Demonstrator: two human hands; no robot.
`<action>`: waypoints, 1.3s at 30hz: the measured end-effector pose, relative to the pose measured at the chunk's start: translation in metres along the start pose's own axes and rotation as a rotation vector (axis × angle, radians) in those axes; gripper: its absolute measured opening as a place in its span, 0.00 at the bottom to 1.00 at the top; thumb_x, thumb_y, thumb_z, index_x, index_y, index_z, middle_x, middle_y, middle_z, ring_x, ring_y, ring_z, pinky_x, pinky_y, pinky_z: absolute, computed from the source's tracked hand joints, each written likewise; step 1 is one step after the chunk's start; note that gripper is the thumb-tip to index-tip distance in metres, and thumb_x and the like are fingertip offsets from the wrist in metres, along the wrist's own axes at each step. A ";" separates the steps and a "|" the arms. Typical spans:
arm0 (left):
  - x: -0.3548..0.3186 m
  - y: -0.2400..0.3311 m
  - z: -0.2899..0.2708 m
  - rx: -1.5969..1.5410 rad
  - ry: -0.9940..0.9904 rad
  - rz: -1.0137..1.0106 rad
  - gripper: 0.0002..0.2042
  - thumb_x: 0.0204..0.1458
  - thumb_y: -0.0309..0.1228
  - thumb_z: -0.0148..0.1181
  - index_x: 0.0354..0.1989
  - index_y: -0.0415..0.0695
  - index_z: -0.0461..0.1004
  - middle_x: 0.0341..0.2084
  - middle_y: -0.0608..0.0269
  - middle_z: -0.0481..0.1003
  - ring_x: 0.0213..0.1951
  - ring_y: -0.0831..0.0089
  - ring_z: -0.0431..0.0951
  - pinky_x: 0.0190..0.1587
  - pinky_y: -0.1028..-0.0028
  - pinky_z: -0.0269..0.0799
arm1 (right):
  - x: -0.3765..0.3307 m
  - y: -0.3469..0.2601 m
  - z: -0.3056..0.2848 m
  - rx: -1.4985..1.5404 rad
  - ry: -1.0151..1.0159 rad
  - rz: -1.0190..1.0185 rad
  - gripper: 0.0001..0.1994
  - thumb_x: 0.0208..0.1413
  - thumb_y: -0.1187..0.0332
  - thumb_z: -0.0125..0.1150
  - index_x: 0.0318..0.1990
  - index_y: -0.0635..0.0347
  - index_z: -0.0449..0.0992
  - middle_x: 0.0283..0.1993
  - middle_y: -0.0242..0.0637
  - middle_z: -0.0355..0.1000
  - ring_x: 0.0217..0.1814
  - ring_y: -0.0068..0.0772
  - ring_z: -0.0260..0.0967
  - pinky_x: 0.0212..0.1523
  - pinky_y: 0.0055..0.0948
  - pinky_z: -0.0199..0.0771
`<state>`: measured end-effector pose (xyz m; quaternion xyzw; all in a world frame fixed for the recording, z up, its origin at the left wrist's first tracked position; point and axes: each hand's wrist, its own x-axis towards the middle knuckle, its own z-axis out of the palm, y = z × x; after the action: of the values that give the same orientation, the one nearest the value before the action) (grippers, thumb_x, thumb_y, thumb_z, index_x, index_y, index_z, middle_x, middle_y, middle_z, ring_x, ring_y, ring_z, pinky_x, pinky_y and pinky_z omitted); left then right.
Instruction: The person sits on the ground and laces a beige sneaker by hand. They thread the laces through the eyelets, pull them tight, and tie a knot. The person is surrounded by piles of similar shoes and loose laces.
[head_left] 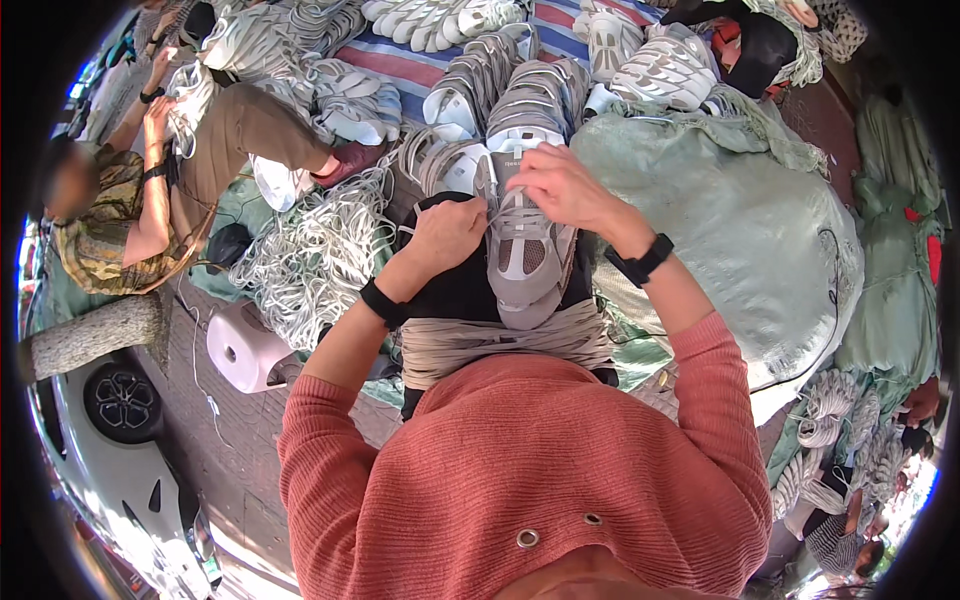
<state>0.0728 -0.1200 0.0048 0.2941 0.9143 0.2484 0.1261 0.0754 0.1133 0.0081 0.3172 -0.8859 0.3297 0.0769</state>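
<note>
A grey shoe upper (pixel 527 265) with mesh panels lies on my lap, toe toward me. Pale laces cross its eyelets below the tongue. My left hand (pixel 450 234) is closed at the shoe's left edge, its fingers wrapped round a shoelace, a pale strand of which shows beside the wrist. At the upper right of the eyelets my right hand (pixel 568 188) pinches the lace with thumb and forefinger. The lace ends are hidden by my fingers. Across my thighs, between the toe and my sweater, rests a bundle of beige laces (pixel 440 350).
Stacked shoe uppers (pixel 540 95) stand just beyond my lap on a striped sheet (pixel 405 70). A heap of white laces (pixel 318 255) and a pink stool (pixel 242 345) are at left, near a seated person (pixel 150 200). A large pale green sack (pixel 735 240) bulges at right.
</note>
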 end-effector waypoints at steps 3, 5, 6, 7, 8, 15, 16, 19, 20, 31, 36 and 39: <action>0.007 -0.008 0.002 -0.102 -0.021 0.067 0.11 0.55 0.34 0.48 0.30 0.41 0.73 0.24 0.47 0.75 0.30 0.48 0.76 0.32 0.53 0.70 | 0.006 -0.005 0.014 0.033 -0.062 0.008 0.10 0.47 0.78 0.54 0.36 0.57 0.79 0.33 0.33 0.66 0.43 0.37 0.65 0.48 0.36 0.61; 0.015 -0.024 0.007 -0.231 -0.045 0.182 0.12 0.56 0.35 0.49 0.27 0.39 0.73 0.19 0.53 0.74 0.24 0.57 0.77 0.26 0.60 0.68 | 0.007 -0.008 0.022 0.109 -0.095 0.060 0.10 0.46 0.78 0.54 0.35 0.58 0.79 0.34 0.32 0.66 0.44 0.36 0.65 0.50 0.38 0.60; 0.018 -0.029 0.007 -0.298 -0.099 0.181 0.13 0.56 0.35 0.49 0.26 0.39 0.73 0.18 0.56 0.73 0.22 0.62 0.75 0.25 0.65 0.67 | 0.007 -0.007 0.024 0.129 -0.101 0.084 0.10 0.46 0.78 0.54 0.36 0.58 0.79 0.34 0.32 0.66 0.44 0.36 0.65 0.51 0.40 0.59; 0.021 -0.033 0.008 -0.364 -0.154 0.181 0.14 0.56 0.35 0.50 0.24 0.39 0.72 0.17 0.60 0.73 0.21 0.68 0.74 0.23 0.69 0.66 | 0.007 -0.006 0.027 0.150 -0.107 0.108 0.10 0.46 0.78 0.54 0.36 0.59 0.79 0.35 0.32 0.66 0.44 0.36 0.65 0.52 0.41 0.58; 0.022 -0.031 0.005 -0.409 -0.214 0.101 0.14 0.57 0.35 0.51 0.24 0.39 0.72 0.17 0.62 0.73 0.20 0.73 0.73 0.21 0.72 0.65 | 0.006 -0.005 0.029 0.171 -0.110 0.140 0.10 0.45 0.77 0.54 0.36 0.59 0.79 0.35 0.32 0.66 0.44 0.36 0.64 0.53 0.42 0.58; 0.014 -0.019 -0.007 -0.713 -0.208 -0.189 0.08 0.57 0.29 0.56 0.28 0.40 0.71 0.16 0.68 0.73 0.16 0.83 0.69 0.19 0.82 0.64 | 0.010 -0.007 0.034 0.185 -0.132 0.215 0.08 0.45 0.74 0.57 0.34 0.60 0.79 0.35 0.34 0.68 0.45 0.39 0.68 0.55 0.50 0.56; 0.015 -0.024 -0.005 -0.735 -0.212 -0.166 0.07 0.57 0.29 0.56 0.29 0.40 0.71 0.16 0.69 0.72 0.15 0.83 0.69 0.18 0.82 0.64 | 0.012 -0.003 0.032 0.222 -0.147 0.216 0.08 0.44 0.74 0.57 0.33 0.59 0.79 0.35 0.35 0.69 0.44 0.41 0.69 0.55 0.52 0.57; 0.012 -0.021 -0.010 -0.727 -0.195 -0.158 0.07 0.56 0.30 0.59 0.32 0.40 0.70 0.22 0.67 0.72 0.19 0.82 0.71 0.21 0.80 0.65 | 0.013 -0.001 0.028 0.303 -0.167 0.202 0.07 0.43 0.71 0.60 0.30 0.59 0.80 0.30 0.36 0.71 0.37 0.36 0.71 0.50 0.41 0.63; 0.010 -0.016 -0.014 -0.711 -0.183 -0.161 0.07 0.56 0.30 0.60 0.33 0.40 0.70 0.24 0.66 0.72 0.21 0.81 0.72 0.22 0.80 0.66 | 0.015 0.004 0.023 0.395 -0.195 0.209 0.06 0.43 0.71 0.60 0.30 0.60 0.80 0.29 0.35 0.71 0.35 0.34 0.71 0.48 0.37 0.65; 0.007 -0.021 -0.019 -0.460 -0.006 0.192 0.09 0.45 0.26 0.67 0.31 0.40 0.72 0.36 0.60 0.71 0.37 0.62 0.73 0.38 0.67 0.70 | -0.032 0.076 -0.077 1.777 0.266 0.647 0.11 0.55 0.74 0.52 0.43 0.72 0.74 0.28 0.32 0.69 0.17 0.16 0.50 0.22 0.19 0.55; 0.022 -0.004 -0.035 -0.297 -0.045 0.349 0.10 0.41 0.23 0.68 0.30 0.42 0.72 0.38 0.61 0.71 0.45 0.60 0.70 0.50 0.65 0.65 | -0.153 0.186 -0.205 1.592 0.777 0.417 0.18 0.55 0.80 0.48 0.54 0.79 0.67 0.66 0.53 0.59 0.47 0.30 0.70 0.42 0.25 0.73; 0.018 -0.001 -0.029 -0.298 -0.004 0.329 0.11 0.41 0.22 0.68 0.32 0.43 0.72 0.37 0.62 0.71 0.45 0.60 0.70 0.54 0.64 0.62 | -0.211 0.176 -0.268 0.985 1.195 0.445 0.25 0.57 0.83 0.39 0.64 0.79 0.53 0.70 0.53 0.52 0.71 0.41 0.55 0.69 0.34 0.56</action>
<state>0.0467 -0.1207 0.0271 0.4178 0.8071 0.3972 0.1276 0.1140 0.4931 0.0475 -0.0990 -0.4905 0.8039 0.3216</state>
